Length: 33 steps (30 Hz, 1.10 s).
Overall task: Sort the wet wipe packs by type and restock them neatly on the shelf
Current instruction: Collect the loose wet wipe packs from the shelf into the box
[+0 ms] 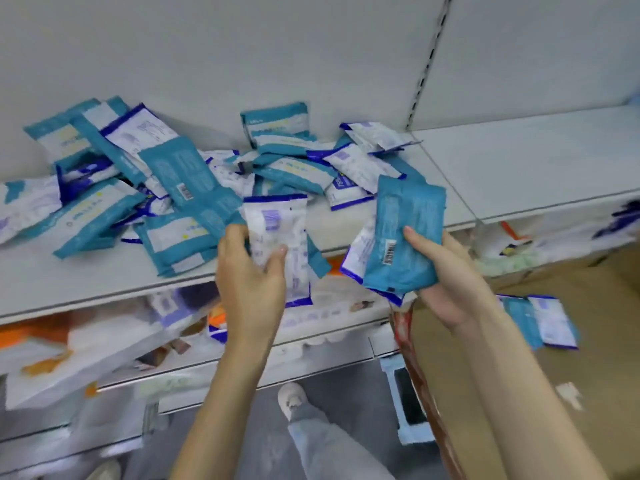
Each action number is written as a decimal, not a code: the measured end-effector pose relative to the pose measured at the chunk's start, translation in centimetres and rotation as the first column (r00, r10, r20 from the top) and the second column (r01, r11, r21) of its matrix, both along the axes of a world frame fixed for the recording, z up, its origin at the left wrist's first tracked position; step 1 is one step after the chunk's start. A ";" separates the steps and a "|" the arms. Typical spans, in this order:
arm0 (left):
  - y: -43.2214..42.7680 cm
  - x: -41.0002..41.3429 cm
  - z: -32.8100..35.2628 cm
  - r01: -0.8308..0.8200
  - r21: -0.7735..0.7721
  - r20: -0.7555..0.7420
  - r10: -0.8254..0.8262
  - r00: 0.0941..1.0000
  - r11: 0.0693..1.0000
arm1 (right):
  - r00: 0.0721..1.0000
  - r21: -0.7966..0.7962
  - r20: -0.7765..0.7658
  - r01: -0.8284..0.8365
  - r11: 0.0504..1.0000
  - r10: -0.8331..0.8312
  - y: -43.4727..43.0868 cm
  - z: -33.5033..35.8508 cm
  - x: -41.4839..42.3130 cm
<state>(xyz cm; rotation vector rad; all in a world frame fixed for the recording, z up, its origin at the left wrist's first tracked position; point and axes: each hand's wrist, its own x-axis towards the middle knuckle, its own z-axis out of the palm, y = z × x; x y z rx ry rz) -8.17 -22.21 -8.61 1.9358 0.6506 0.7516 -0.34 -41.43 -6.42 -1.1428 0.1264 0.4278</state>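
Note:
A jumbled pile of wet wipe packs (166,181), some teal and some white with dark blue edges, covers the left and middle of the grey shelf (519,168). My left hand (251,275) grips a white and blue pack (277,223) at the shelf's front edge, with a teal pack partly behind it. My right hand (446,271) holds a teal pack (405,237), barcode side up, stacked on a white and blue pack whose edge shows below. Both hands hover just in front of the shelf.
The right part of the shelf is bare. Lower shelves (104,341) hold white and orange packaged goods. A brown cardboard box (588,393) stands at the right with two more packs (540,320) lying on it. My leg and shoe (294,400) show below.

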 end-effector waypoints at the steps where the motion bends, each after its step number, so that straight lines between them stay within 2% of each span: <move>1: -1.3 -1.4 0.0 0.041 -0.125 0.050 -0.035 0.998 0.991 | 0.999 0.009 -0.032 0.005 1.000 -0.004 -1.2 -0.5 -2.1; 4: -6.3 -4.7 -0.4 0.195 -0.417 0.137 -0.151 0.979 0.888 | 0.988 -0.006 -0.142 0.060 0.998 -0.060 -4.9 -2.4 -7.5; 8: -12.9 -7.7 -1.1 0.302 -0.594 0.106 -0.299 0.948 0.746 | 0.941 0.066 -0.301 0.181 0.981 -0.153 -10.8 -3.5 -12.0; 11: -16.8 -8.2 -2.1 0.301 -0.689 0.041 -0.379 0.925 0.660 | 0.914 0.092 -0.334 0.277 0.957 -0.232 -15.2 -3.7 -13.3; 14: -21.0 -7.3 -3.3 0.294 -0.734 -0.001 -0.434 0.901 0.611 | 0.896 -0.010 -0.306 0.334 0.942 -0.321 -19.7 -5.0 -12.8; 18: -27.9 -4.7 -6.0 0.277 -0.777 -0.085 -0.530 0.844 0.566 | 0.815 -0.203 -0.373 0.395 0.896 -0.444 -26.6 -8.6 -11.1; 23: -38.5 -0.2 -13.2 0.122 -0.856 -0.211 -0.555 0.805 0.503 | 0.743 -0.359 -0.413 0.399 0.844 -0.527 -37.4 -15.4 -8.2; 27: -47.6 3.0 -21.3 -0.100 -0.907 -0.324 -0.526 0.786 0.409 | 0.736 -0.447 -0.460 0.293 0.846 -0.497 -47.1 -22.4 -3.5; 30: -53.2 4.6 -26.4 -0.274 -0.887 -0.433 -0.467 0.771 0.371 | 0.729 -0.503 -0.505 0.187 0.844 -0.462 -52.6 -27.2 -0.1; 33: -56.6 6.7 -29.7 -0.319 -0.863 -0.479 -0.434 0.763 0.391 | 0.770 -0.518 -0.506 0.088 0.851 -0.388 -55.6 -31.2 3.5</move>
